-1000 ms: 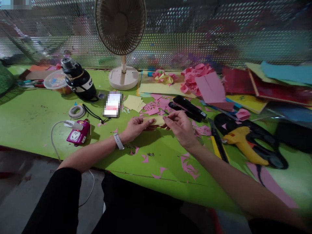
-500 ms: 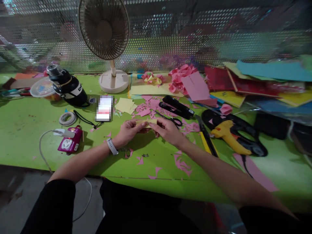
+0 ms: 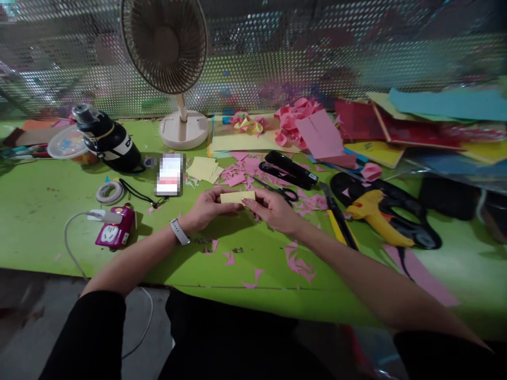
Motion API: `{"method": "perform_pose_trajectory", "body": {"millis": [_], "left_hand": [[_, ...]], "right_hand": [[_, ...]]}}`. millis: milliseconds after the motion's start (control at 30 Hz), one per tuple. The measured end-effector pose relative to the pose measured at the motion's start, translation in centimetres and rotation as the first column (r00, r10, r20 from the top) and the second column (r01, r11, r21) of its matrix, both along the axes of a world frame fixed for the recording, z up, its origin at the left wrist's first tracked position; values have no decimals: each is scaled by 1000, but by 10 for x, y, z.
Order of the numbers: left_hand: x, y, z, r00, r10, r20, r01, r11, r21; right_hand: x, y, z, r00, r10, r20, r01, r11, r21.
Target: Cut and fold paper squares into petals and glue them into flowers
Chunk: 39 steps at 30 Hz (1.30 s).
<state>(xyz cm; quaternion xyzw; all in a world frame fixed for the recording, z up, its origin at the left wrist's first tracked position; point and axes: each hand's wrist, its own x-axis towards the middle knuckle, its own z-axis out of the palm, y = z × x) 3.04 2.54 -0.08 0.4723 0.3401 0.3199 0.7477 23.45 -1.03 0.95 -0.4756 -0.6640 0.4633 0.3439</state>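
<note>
A yellow paper strip (image 3: 233, 198) was held above the counter (image 3: 158, 266), between the two hands, and its long face had come more into sight than half a second earlier, when thumbs covered more of it. The left grip (image 3: 209, 209) pinched its left end; the right grip (image 3: 277, 211) pinched its right part, the thumb lying across the lower edge. One second earlier the right fingers had been raised at the strip's far end and hid most of the scissors (image 3: 292, 195); now the handles showed just beyond that hand.

The counter's near edge ran below the forearms, and the green surface between it and the hands carried thin pink scraps (image 3: 253, 278). More green stretched leftward past the tape roll (image 3: 111, 199) and the purple adapter (image 3: 115, 232). Beyond the hands the room was tighter: a stapler (image 3: 291, 170), a heap of pink cuttings (image 3: 249, 170) and yellow squares (image 3: 205, 169) lay close together, with a yellow glue gun (image 3: 376, 216) farther right.

The black bottle (image 3: 109, 142) bore dark letters on a white band, partly turned away and not fully legible. The stapler's small white label was too small to read, and the phone (image 3: 169, 174) screen was blurred.
</note>
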Motion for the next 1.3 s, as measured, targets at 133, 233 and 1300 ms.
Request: {"method": "perform_pose_trajectory", "body": {"millis": [133,233,1300], "left_hand": [[0,0,7,999,-30,-34,30,1000,-9],[-1,3,9,996,-54,-72,57,998,36],[-12,14,19,987,-113,-117,121,990,72]], "right_hand": [[-2,-2,5,999,13,44,-13,1000,16],[0,-1,8,997,-13,78,9,999,50],[29,13,26,998,-2,-60,-17,948,-317]]}}
